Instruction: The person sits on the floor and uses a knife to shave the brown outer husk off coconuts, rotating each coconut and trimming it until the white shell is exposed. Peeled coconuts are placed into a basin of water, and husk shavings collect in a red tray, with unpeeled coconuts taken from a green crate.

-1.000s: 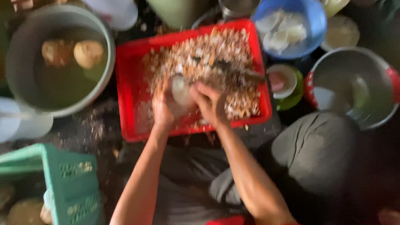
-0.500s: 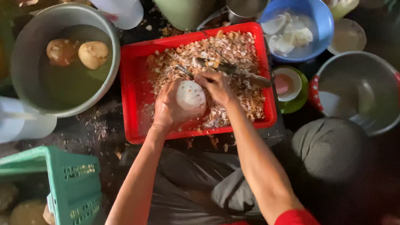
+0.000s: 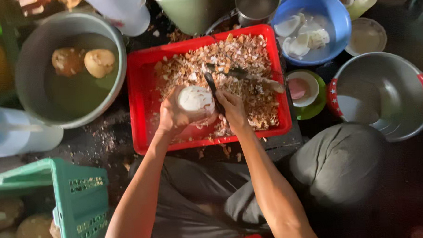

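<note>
Hands low over a red tray (image 3: 143, 112) heaped with brown-and-white shavings (image 3: 247, 71). Left hand (image 3: 174, 116) cupped under a round white peeled ball (image 3: 196, 99) — fingers wrapped around its underside and clamped on it, ball held just above the tray's near half. Right hand (image 3: 231, 110) just beside, fingers closed on the handle of a dark-bladed knife (image 3: 212, 86), blade laid against the ball's right flank. Second knife or scraper (image 3: 247, 74) lying across the shavings farther back, pale handle to the right. Left of the tray, a large grey metal basin (image 3: 36, 54) of murky water, two brown unpeeled lumps (image 3: 84, 62) afloat near its far edge. Behind the tray on the right, a blue bowl (image 3: 332, 16) of water with white peeled pieces (image 3: 302, 33). Right of the tray, a small white dish on a green one (image 3: 303, 96), something pink inside; beyond that, a steel bowl with red handles (image 3: 384, 99). Near left corner — a green plastic crate (image 3: 78, 198), brown rounds (image 3: 18, 229) beside it on the floor. Grey-trousered knee (image 3: 339, 161) raised at the right, scraps scattered on the dark ground by the tray's near rim.
</note>
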Demonstrator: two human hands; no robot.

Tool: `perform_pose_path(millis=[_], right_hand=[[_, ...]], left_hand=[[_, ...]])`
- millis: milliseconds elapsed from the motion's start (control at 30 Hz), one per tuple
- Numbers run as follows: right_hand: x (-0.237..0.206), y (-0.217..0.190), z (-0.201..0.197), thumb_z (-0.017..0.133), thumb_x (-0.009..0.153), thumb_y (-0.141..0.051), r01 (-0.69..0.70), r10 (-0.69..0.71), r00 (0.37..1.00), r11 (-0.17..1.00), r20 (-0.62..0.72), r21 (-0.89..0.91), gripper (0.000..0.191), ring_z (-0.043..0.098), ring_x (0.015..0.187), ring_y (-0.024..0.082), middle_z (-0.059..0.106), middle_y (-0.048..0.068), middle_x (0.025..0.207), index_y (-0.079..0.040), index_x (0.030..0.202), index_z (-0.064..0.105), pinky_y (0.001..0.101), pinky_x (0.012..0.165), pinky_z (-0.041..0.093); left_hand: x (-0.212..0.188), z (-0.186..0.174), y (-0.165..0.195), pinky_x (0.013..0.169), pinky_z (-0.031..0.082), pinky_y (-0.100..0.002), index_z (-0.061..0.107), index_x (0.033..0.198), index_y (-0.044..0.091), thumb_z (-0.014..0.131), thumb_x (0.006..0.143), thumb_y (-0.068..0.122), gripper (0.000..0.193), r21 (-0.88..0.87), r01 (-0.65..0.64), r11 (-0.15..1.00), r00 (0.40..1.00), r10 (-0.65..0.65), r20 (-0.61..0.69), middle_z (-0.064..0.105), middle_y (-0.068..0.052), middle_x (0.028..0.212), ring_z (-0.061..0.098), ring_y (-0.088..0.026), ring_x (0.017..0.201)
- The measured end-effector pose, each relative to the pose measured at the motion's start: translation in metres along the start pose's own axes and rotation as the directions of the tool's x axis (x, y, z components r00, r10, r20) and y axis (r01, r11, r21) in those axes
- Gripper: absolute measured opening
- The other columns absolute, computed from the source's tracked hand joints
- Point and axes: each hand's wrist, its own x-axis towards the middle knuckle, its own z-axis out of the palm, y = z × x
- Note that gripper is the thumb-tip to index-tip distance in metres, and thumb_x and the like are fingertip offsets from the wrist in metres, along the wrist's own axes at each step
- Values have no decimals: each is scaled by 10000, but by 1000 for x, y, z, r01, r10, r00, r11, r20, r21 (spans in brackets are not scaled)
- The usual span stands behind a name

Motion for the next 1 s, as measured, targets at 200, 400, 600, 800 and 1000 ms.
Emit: perform_pose_path(millis=[200, 400, 600, 800, 1000], right_hand=[[-3, -6, 1, 695, 974, -229, 95, -114, 983, 986, -141, -134, 252, 671, 939, 66, 756, -10, 1029, -56, 1148, 748, 235, 863, 540], [-4, -14, 18, 676, 982, -189, 524, -619, 770, 473, 156, -708, 168, 605, 911, 252, 718, 99, 1005, -73, 1061, 769, 359, 830, 480], [0, -6, 24, 703, 1036, -209, 277, -300, 954, 871, 8, -405, 212, 566, 851, 161, 633, 75, 944, -4, 1009, 749, 313, 720, 449], [-1, 3, 22, 685, 984, -204, 114, -113, 993, 993, 12, -17, 231, 648, 923, 102, 700, 8, 1004, -22, 1121, 727, 275, 790, 546], [-7, 6, 22, 703, 1039, -201, 267, -279, 956, 955, -93, -128, 270, 606, 794, 135, 703, 60, 958, 16, 1186, 767, 304, 691, 478]], left_hand=[[-1, 4, -5, 883, 614, -339, 594, 1277, 44, 958, 554, 457, 908, 111, 287, 951, 957, -291, 16, 759, -107, 1123, 755, -191, 1016], [-2, 8, 0, 927, 580, -424, 632, 1309, 129, 966, 576, 467, 873, 351, -10, 936, 1000, 3, 19, 688, -141, 1215, 704, -285, 1073], [-1, 10, 7, 877, 548, -476, 608, 1289, 38, 991, 492, 462, 982, 413, -70, 908, 995, 91, -31, 662, -211, 1173, 671, -389, 1044], [-3, 7, 8, 856, 567, -457, 677, 1237, 69, 966, 527, 491, 875, 276, 46, 960, 999, -38, -35, 713, -164, 1126, 705, -344, 1038], [-4, 12, -1, 908, 560, -470, 624, 1283, 16, 977, 552, 492, 941, 351, -46, 935, 991, 88, -104, 683, -198, 1214, 680, -373, 1100]])
